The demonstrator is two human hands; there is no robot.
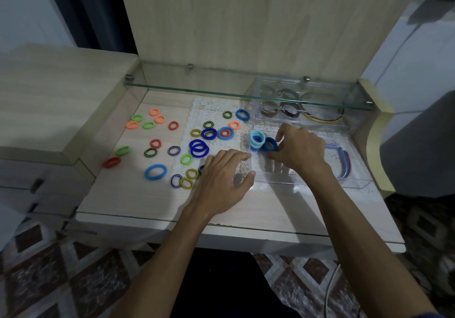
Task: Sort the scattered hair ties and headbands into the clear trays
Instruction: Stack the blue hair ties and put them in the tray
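A pale wood-grain desk [128, 194] is showing under a white lace mat [211, 113]. Just beside the right hand [299, 149], a dark blue hair tie [269, 144] is standing next to a row of light blue ties [256, 139] in a clear tray [354, 183]. Beyond that hand, purple and blue headbands [343, 160] are lying in the same tray. Past the left hand [222, 181], loose ties are lying in orange [132, 125], green [148, 125], red [112, 162] and royal blue [199, 148]. Near its fingers, olive-yellow ties [186, 183] and a purple-and-white striped tie [176, 180] are showing. Farther off, a black-and-green striped tie [150, 152] is lying.
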